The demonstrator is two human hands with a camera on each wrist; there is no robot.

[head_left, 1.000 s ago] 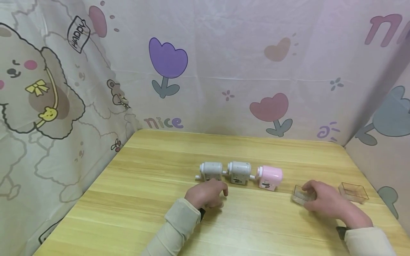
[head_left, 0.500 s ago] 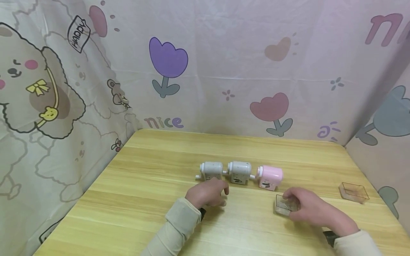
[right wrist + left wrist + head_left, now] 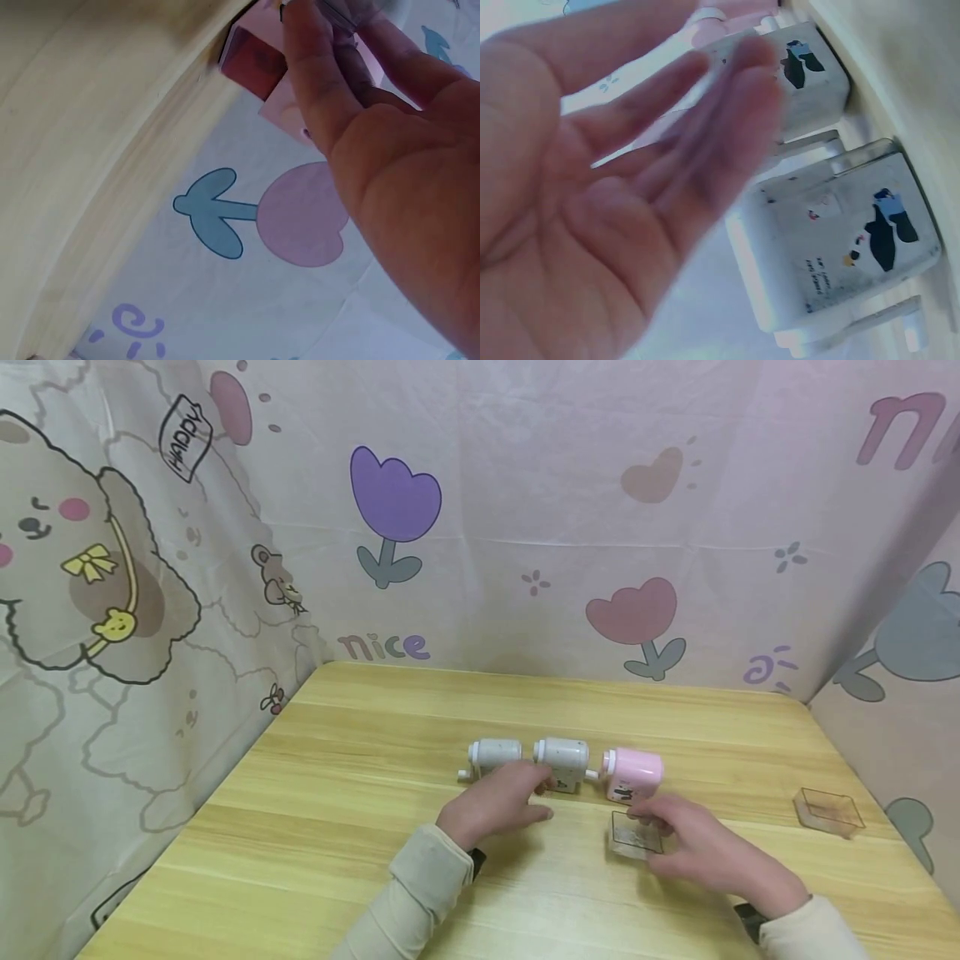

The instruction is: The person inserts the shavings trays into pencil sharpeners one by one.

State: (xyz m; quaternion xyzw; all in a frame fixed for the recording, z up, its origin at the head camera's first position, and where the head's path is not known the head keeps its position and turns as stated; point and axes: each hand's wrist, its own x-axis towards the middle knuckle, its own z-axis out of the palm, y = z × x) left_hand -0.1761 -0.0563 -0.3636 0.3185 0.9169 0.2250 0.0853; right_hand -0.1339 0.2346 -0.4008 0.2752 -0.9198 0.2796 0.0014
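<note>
Two grey crank pencil sharpeners, the left one and the middle one, stand in a row with a pink sharpener. My right hand pinches a small clear drawer between thumb and fingers, in front of the pink sharpener. In the right wrist view a dark reddish cavity shows in the pink sharpener. My left hand is in front of the grey sharpeners, its fingers loosely extended and holding nothing; in the left wrist view the penguin-like print on the nearer grey sharpener shows.
Another clear drawer lies near the right edge of the wooden table. Printed cloth hangs behind the table and along both sides.
My right hand has carried the clear drawer leftward, from beside the other drawer to the front of the pink sharpener. The left hand has shifted slightly right and its fingers have spread.
</note>
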